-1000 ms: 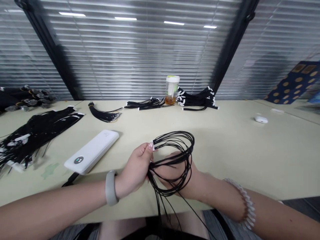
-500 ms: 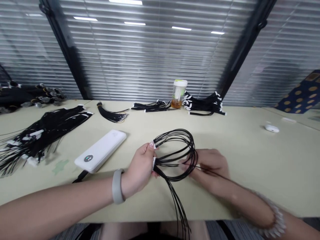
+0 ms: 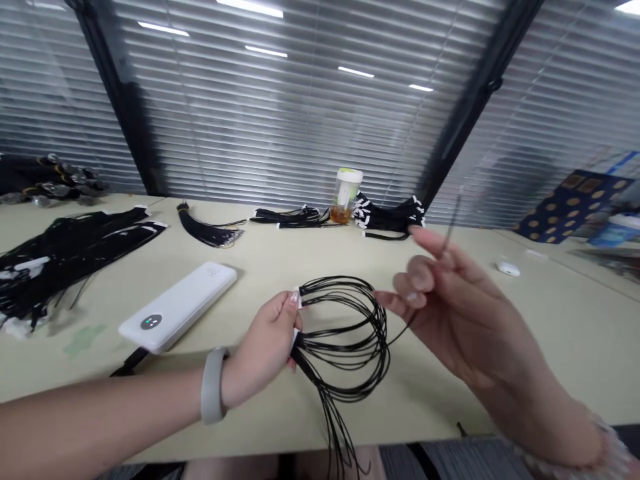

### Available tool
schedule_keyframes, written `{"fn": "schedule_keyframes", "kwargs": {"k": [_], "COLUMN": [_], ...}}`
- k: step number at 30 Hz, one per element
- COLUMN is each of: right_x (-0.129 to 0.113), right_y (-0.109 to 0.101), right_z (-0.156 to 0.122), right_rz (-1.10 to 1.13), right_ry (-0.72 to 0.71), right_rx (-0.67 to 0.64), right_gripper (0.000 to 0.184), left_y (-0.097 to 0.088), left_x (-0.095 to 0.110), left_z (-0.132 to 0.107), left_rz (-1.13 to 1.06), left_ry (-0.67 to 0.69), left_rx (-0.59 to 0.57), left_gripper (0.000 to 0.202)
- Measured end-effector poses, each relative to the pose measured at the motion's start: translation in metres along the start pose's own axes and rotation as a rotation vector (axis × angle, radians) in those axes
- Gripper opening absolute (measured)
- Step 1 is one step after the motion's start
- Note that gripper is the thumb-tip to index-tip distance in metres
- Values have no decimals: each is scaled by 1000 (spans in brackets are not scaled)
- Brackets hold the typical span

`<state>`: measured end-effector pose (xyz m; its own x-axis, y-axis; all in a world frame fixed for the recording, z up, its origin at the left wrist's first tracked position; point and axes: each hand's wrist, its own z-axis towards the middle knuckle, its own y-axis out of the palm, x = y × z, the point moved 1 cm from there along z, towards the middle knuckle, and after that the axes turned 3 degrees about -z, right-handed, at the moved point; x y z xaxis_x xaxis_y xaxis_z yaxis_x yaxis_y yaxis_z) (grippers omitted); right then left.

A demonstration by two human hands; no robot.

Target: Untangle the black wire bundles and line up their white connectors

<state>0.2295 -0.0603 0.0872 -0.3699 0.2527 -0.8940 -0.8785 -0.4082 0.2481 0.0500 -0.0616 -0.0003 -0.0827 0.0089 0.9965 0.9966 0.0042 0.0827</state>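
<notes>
My left hand [image 3: 263, 347] is closed on a looped bundle of thin black wires, the wire harness [image 3: 379, 333]. One white connector [image 3: 299, 294] shows at the fingertips, and a second is partly hidden lower down by the same hand. Loose wire ends [image 3: 336, 427] hang from the bundle past the table's front edge. To the right of the loop, my right hand [image 3: 465, 313] is raised with curled fingers around a single black wire [image 3: 454, 223]. The wire's blurred free end sticks up above the fingers, while its other part runs back down to the loop.
A white power bank [image 3: 180, 307] lies left of my left hand. Black cable bundles [image 3: 75, 243] cover the far left. Along the back stand a lidded jar [image 3: 345, 197] and more bundles [image 3: 387, 219]. A white earbud case [image 3: 508, 269] and a dotted blue bag [image 3: 565, 207] are at right.
My right hand has left the inside of the loop and moved up and right, drawing one wire with it. My left hand still grips the harness. The view has shifted slightly right.
</notes>
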Motion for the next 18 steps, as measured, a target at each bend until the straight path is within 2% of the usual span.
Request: {"fn": "schedule_keyframes", "kwargs": {"k": [3,4,8,10,14,18], "right_x": [10,15,32,36,37,39], "right_y": [6,4,-17,-26,-31,-31], "right_z": [16,21,28,28,27,28], "right_rz": [50,63,105,87,19,18], "right_ry": [197,221,270,297,423,462], "right_rx": [-72,-76,-49,-75,-240,-295], "right_gripper": [9,6,25,22,20,24], "left_y": [-1,-1,-3,-4,-5,-4], "left_x": [4,4,2,1,0,0], "left_z": [-4,-5,-5,-5,-3,-1], "left_rz": [99,117,135,110,63,-63], "left_ry": [66,76,84,84,29,-89], "left_rx": [3,7,-19,-53,-78,-4], "left_gripper": [37,37,38,38,40,42]}}
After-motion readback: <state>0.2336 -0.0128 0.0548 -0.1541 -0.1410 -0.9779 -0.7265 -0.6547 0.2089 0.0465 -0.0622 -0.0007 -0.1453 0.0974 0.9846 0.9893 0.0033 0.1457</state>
